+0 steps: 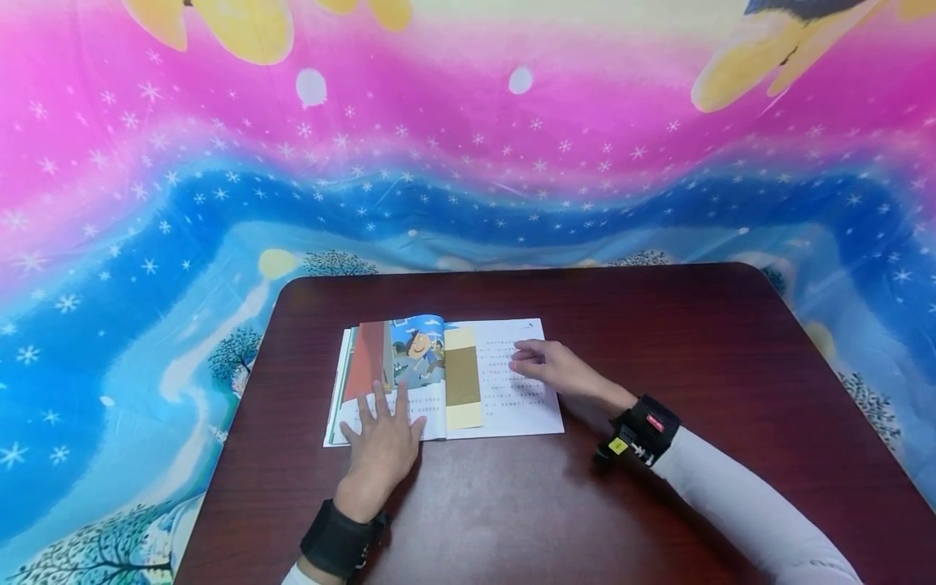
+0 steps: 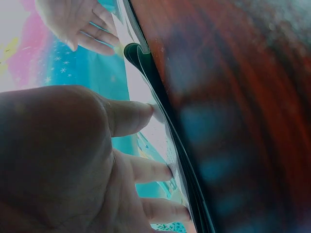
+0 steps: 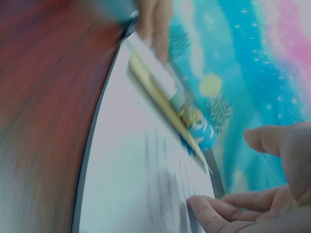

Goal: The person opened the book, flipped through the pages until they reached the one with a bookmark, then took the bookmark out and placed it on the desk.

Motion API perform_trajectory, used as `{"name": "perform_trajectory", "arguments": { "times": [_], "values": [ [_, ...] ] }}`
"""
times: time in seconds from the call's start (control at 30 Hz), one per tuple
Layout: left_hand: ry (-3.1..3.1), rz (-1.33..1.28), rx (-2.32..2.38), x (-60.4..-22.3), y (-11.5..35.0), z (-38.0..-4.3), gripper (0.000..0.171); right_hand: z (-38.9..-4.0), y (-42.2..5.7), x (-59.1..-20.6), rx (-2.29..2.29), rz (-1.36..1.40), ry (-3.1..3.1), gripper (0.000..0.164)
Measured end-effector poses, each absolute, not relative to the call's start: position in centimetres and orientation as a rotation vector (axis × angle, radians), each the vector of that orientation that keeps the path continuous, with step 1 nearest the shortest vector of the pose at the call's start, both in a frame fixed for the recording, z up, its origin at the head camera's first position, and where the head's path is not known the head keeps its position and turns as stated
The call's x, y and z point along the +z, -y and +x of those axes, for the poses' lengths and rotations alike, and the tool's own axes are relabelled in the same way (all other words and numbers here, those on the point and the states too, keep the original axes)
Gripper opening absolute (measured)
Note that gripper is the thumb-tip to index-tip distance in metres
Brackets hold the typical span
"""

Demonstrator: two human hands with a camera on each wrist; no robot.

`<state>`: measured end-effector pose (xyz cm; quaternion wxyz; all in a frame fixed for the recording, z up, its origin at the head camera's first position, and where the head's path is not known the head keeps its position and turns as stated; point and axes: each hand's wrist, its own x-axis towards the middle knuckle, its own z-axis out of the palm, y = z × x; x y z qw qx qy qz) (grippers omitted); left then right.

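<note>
An open picture book (image 1: 512, 418) lies on the table, a colourful illustration of a cartoon figure (image 1: 418, 348) on its left page and lines of text on its right. My left hand (image 1: 383, 447) rests on the left page, fingers spread and fairly straight. In the left wrist view its fingertips press the page near the book's lower edge. A yellow paper strip (image 1: 462, 378) with an olive-brown middle lies along the gutter, on the right page. Over the right page is my right hand (image 1: 563, 370), its fingers loosely bent with nothing between them; the right wrist view shows thumb and fingers apart.
The dark reddish-brown table (image 1: 512, 512) has rounded far corners. Behind and beside it hangs a pink and blue printed cloth (image 1: 468, 179) with snowflakes and trees. Black straps with small devices (image 1: 647, 431) sit on both wrists.
</note>
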<state>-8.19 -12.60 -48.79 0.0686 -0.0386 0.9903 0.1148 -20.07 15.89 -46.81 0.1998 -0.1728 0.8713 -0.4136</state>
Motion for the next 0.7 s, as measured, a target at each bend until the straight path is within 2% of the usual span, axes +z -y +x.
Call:
{"name": "perform_trajectory", "arguments": {
  "times": [0.17, 0.27, 0.4, 0.7],
  "values": [
    [-2.967, -0.121, 0.348, -48.7, 12.6, -8.3, 0.071, -20.3, -14.7, -46.6, -1.441, -0.187, -2.118, 0.072],
    [-2.962, -0.121, 0.344, -48.8, 12.6, -8.3, 0.072, -20.4, -14.0, -46.6, -1.632, -0.064, -1.890, 0.063],
    [-2.968, -0.122, 0.342, -48.8, 12.6, -8.3, 0.072, -20.6, -13.1, -46.5, -1.778, 0.038, -1.652, 0.056],
    [-2.977, -0.116, 0.323, -48.9, 12.6, -8.3, 0.074, -20.7, -11.9, -46.2, -1.815, 0.123, -1.510, 0.058]
  ]
}}
